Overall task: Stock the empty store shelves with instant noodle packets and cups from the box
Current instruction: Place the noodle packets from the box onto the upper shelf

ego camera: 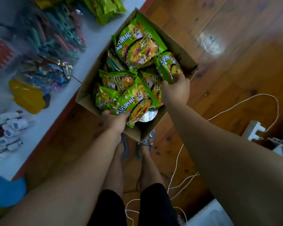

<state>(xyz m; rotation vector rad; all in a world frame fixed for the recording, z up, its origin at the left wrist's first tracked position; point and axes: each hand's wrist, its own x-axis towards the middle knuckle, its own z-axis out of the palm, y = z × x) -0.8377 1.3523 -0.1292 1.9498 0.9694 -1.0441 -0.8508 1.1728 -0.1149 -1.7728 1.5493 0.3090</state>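
- Brown cardboard box [182, 51], centre, full of noodle packets [137, 46].
- Left hand [115, 120], box's 7 o'clock: fingers clasp a green plastic packet [134, 101].
- Right hand [176, 91], 3 o'clock: fingers clasp another green packet [167, 67].

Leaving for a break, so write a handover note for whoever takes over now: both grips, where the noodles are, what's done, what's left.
Left grip: holds a green noodle packet at the box's near edge.
Right grip: holds a second green packet at the box's right side.
Cardboard box: open, beside the shelf, full of green packets; a cup's foil lid shows underneath.
Done: some blurred green packs lie on the shelf.
Left: shelve both held packets, then the rest.
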